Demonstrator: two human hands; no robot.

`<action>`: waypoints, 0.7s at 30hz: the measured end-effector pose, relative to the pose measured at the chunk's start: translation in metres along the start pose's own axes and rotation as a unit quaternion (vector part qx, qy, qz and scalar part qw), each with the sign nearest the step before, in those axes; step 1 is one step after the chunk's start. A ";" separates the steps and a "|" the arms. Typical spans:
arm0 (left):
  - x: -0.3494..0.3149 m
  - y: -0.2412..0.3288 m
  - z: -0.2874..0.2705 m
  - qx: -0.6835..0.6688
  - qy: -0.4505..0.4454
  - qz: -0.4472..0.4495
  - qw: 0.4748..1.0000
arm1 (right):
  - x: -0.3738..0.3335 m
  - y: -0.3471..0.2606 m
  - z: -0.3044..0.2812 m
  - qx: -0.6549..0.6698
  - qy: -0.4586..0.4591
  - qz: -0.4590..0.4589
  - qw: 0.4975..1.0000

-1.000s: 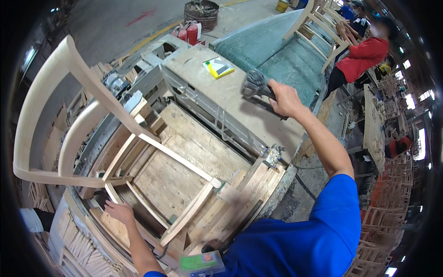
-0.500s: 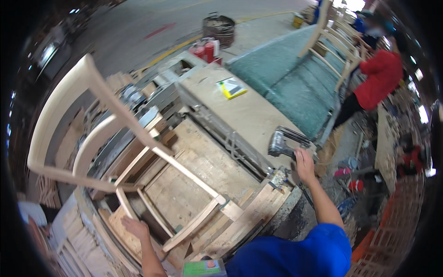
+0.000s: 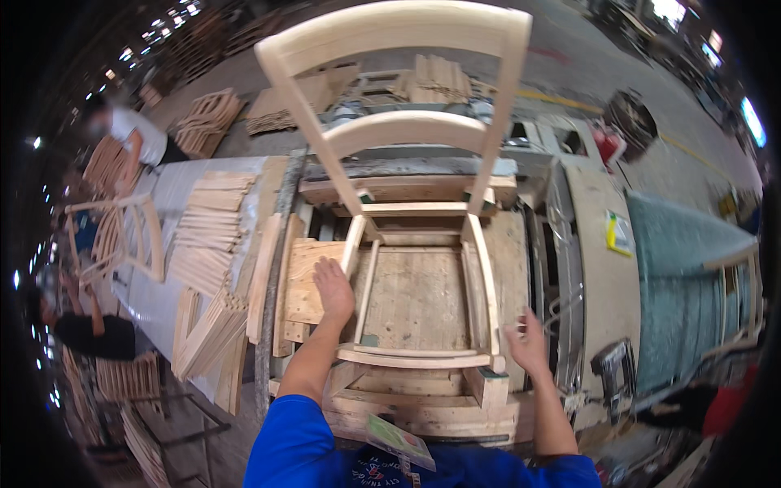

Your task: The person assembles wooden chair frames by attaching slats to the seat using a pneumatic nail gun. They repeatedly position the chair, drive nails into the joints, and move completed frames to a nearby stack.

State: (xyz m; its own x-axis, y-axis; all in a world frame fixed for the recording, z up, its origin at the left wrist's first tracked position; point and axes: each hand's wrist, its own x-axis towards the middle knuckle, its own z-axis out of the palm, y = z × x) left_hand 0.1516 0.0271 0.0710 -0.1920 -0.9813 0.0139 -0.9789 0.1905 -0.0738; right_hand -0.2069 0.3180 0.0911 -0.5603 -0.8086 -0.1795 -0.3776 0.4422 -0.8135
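A bare wooden chair frame (image 3: pixel 482 268) lies in front of me, its curved backrest rising at the far side and its open seat frame close to me. My left hand (image 3: pixel 332 289) is open, fingers spread, beside the left seat rail and over a plywood piece (image 3: pixel 305 281). Just outside the frame's near right corner is my right hand (image 3: pixel 529 343), slightly blurred, with its fingers apart and partly bent; I see nothing in it. A dark nail gun (image 3: pixel 614 372) rests on the bench to the right of that hand.
Stacked wooden slats (image 3: pixel 213 236) cover part of the left table. A yellow-edged pad (image 3: pixel 620 233) lies on the right bench (image 3: pixel 598 195), with a green-topped table (image 3: pixel 683 285) beyond. Two people work at the left; a red sleeve (image 3: pixel 728 407) shows at the lower right.
My view has swung left, bringing the chair frame to the middle. My right hand has come away from the nail gun toward the frame. My left hand remains by the left rail.
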 end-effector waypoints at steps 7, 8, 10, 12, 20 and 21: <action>0.024 0.017 -0.005 -0.035 0.035 0.068 0.996 | 0.069 -0.003 0.058 0.195 -0.104 0.199 0.955; 0.027 0.012 -0.010 -0.057 0.043 0.077 0.994 | 0.067 -0.006 0.056 0.219 -0.096 0.196 0.951; 0.027 0.005 -0.024 -0.080 -0.027 0.088 0.993 | 0.060 -0.015 0.045 0.237 -0.092 0.195 0.947; 0.031 0.017 -0.049 -0.267 -0.153 0.007 0.951 | 0.058 -0.019 0.018 0.252 -0.099 0.182 0.945; 0.000 0.011 -0.127 -0.351 -0.053 0.067 0.932 | 0.014 -0.072 -0.071 0.209 -0.076 0.104 0.969; -0.005 0.009 -0.138 -0.361 -0.027 0.071 0.929 | 0.005 -0.083 -0.085 0.222 -0.085 0.094 0.967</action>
State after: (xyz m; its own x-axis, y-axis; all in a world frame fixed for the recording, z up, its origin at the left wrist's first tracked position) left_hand 0.1346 0.0372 0.2076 -0.3381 -0.9411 0.0029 -0.7392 0.2674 0.6181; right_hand -0.2413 0.3100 0.2047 -0.4442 -0.7989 -0.4055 0.0948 0.4082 -0.9080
